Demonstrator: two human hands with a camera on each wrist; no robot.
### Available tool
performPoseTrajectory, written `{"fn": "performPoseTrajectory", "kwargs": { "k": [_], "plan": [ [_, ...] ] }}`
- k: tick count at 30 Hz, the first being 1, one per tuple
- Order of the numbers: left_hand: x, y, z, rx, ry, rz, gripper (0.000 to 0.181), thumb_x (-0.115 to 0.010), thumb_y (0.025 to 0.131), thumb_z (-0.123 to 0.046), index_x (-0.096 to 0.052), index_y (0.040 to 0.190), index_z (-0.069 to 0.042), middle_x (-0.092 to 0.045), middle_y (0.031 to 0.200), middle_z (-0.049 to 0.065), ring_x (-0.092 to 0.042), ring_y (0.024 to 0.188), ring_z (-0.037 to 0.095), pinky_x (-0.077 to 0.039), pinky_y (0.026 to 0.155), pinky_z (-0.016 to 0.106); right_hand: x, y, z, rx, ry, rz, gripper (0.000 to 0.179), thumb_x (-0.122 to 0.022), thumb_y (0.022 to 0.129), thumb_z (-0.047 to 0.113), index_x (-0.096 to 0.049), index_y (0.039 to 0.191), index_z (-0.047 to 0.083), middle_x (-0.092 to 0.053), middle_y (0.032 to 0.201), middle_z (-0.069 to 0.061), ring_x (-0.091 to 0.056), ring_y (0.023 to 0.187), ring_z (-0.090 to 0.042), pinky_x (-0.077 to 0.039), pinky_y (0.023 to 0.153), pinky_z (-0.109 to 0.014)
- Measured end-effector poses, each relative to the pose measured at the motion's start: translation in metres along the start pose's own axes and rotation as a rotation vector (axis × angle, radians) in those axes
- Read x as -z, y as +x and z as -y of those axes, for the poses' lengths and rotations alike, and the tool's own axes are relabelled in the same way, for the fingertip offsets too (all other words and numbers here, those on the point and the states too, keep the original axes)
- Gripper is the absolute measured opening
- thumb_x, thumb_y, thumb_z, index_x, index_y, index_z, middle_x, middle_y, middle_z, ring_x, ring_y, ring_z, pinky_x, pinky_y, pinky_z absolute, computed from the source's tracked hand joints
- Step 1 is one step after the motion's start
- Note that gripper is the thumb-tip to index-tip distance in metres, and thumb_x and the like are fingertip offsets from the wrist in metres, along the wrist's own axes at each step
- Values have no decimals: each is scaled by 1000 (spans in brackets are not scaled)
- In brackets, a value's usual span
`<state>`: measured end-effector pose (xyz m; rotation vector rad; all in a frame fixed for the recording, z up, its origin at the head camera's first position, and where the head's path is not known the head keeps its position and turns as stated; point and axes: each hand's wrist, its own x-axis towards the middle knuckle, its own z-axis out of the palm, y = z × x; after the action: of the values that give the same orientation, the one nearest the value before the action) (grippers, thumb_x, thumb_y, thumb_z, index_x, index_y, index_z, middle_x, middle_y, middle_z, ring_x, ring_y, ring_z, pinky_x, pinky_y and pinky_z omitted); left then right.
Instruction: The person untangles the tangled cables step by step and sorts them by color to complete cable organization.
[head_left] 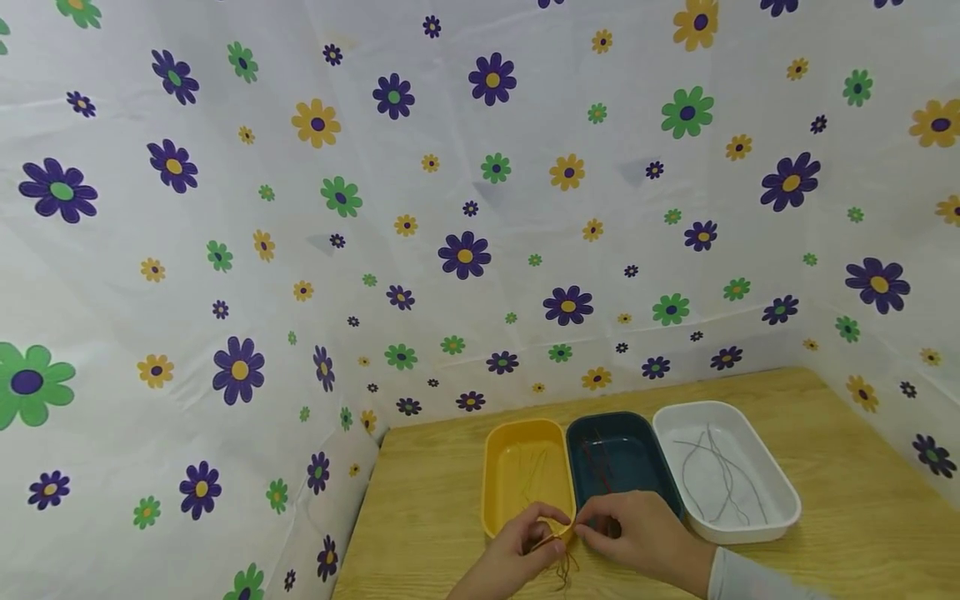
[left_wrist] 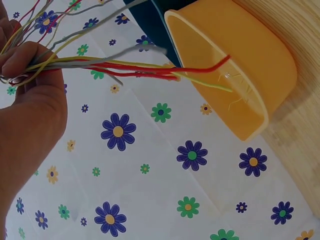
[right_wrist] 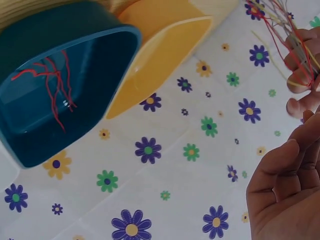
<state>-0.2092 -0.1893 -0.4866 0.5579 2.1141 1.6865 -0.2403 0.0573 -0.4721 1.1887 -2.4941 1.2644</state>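
My left hand [head_left: 517,546] grips a mixed bundle of thin red, yellow and grey wires [left_wrist: 115,66]; their loose ends fan out on both sides of the fingers. Close beside it, my right hand [head_left: 648,533] has thumb and index finger drawn together in a pinch at the bundle. What lies between those fingertips is too small to make out clearly, though it appears to be a strand of wire. Both hands are at the near edges of a yellow bin [head_left: 487,467] and a dark blue bin [head_left: 660,467].
Yellow strands lie in the yellow bin, and red wires [right_wrist: 56,75] in the blue one. A white bin [head_left: 783,500] to the right holds several long grey wires [head_left: 723,467]. The bins stand side by side on a wooden table [head_left: 420,500], with flowered cloth [head_left: 420,275] around it.
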Motion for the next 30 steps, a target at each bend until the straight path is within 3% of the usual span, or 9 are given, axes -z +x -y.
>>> {"fn": "performPoseTrajectory", "kwargs": {
  "k": [5, 9, 14, 23, 30],
  "plan": [
    [-4, 1, -5, -6, -33, 14, 37, -56, 109, -21, -50, 140, -3, -49, 78, -5, -39, 59, 1, -35, 59, 17, -5, -3, 3, 24, 45, 5, 2, -74, 97, 24, -76, 97, 23, -60, 72, 23, -49, 60, 11, -46, 54, -17],
    [-8, 0, -10, -16, -31, 27, 39, -56, 108, -20, -47, 143, -3, -48, 78, -6, -38, 58, 0, -33, 59, 17, -9, -5, 4, 60, 66, -32, 9, -75, 97, 20, -73, 98, 28, -62, 85, 20, -47, 61, 11, -46, 54, -17],
    [-10, 1, -11, -35, -60, -9, 39, -55, 108, -19, -47, 143, -3, -47, 77, -5, -37, 58, 1, -33, 59, 17, -13, -6, 2, 88, 107, -49, 13, -73, 98, 18, -72, 102, 31, -64, 97, 12, -47, 63, 10, -47, 55, -17],
    [-15, 1, -12, -38, -78, -10, 39, -56, 108, -18, -45, 143, -4, -45, 76, -5, -35, 57, 1, -32, 58, 17, -12, -7, 4, -33, 127, 22, 8, -72, 99, 30, -76, 105, 26, -73, 99, 13, -52, 70, 7, -49, 60, -20],
    [-16, 4, -7, -85, -102, 21, 39, -52, 109, -14, -43, 142, 3, -44, 76, -6, -36, 57, 0, -31, 57, 17, -13, -8, 4, -37, 123, 25, 4, -74, 97, 28, -77, 99, 26, -71, 91, 18, -49, 65, 7, -46, 58, -19]
  ]
}}
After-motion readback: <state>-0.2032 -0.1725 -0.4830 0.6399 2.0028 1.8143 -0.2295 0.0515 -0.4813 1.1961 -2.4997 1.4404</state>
